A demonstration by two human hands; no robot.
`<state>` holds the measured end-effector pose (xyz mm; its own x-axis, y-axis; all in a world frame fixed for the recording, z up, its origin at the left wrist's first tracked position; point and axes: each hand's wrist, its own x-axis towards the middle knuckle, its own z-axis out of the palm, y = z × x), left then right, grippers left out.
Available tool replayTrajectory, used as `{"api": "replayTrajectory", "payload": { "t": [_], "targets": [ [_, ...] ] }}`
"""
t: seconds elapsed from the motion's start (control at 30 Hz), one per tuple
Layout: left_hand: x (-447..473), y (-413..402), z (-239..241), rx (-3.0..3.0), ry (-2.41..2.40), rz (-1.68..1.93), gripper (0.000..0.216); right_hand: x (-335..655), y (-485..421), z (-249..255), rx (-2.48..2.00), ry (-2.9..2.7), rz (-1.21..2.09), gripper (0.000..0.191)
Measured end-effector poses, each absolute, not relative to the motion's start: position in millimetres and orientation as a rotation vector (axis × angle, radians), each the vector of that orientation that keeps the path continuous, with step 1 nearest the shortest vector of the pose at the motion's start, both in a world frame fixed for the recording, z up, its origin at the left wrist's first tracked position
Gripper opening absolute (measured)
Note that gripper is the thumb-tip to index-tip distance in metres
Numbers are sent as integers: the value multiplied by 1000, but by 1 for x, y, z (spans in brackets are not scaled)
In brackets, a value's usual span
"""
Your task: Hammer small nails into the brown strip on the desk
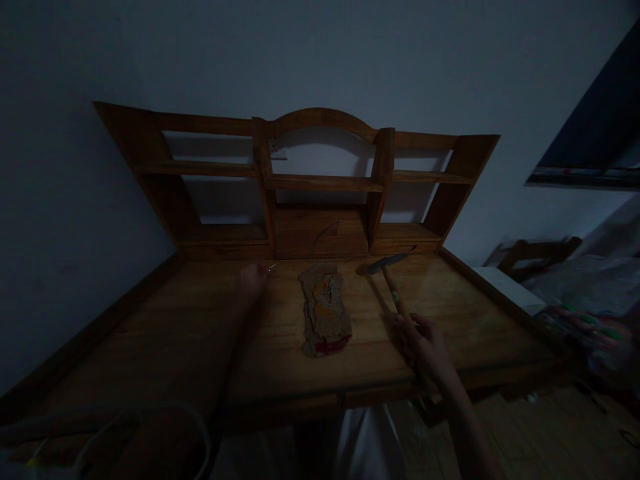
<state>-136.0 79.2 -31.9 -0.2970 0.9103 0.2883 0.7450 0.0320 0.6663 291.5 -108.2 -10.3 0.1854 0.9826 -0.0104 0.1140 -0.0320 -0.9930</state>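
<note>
My right hand (423, 340) is wrapped round the wooden handle of a hammer (395, 293). Its dark metal head, pointed at one end, is raised toward the back of the desk. On the left, my left hand (253, 280) pinches a thin, shiny, nail-like metal piece (271, 267) close to the desktop; it is too small and dim to make out exactly. Between my hands lies a rough brown slab (327, 310) with a torn, layered surface, orange patches and a red strip at its near edge. Neither hand touches the slab.
The wooden desk (170, 333) has raised side edges and a shelf unit (320, 183) along its back. A wall socket (278, 152) shows through the middle shelf. To the right stand a wooden chair (543, 257) and plastic-wrapped things (575, 287). The room is dim.
</note>
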Motion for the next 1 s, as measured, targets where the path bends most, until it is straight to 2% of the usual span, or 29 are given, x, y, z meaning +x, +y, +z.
{"api": "replayTrajectory", "payload": {
  "t": [0.13, 0.3, 0.37, 0.57, 1.0],
  "targets": [
    [-136, 96, -37, 1360, 1752, 1470, 11, 291, -108, -10, -1377, -1121, 1035, 42],
    [-140, 100, -35, 1232, 1602, 1666, 31, 294, -106, -14, -1379, -1143, 1050, 41],
    [-142, 99, -33, 1171, 1483, 1731, 33, 295, -105, -16, -1382, -1140, 1052, 41],
    [-134, 93, -25, 940, 1271, 1775, 23, 295, -105, -17, -1371, -1133, 1059, 41],
    [-113, 74, -8, 1102, 1100, 1662, 35, 293, -106, -18, -1392, -1152, 1017, 41]
  ]
}}
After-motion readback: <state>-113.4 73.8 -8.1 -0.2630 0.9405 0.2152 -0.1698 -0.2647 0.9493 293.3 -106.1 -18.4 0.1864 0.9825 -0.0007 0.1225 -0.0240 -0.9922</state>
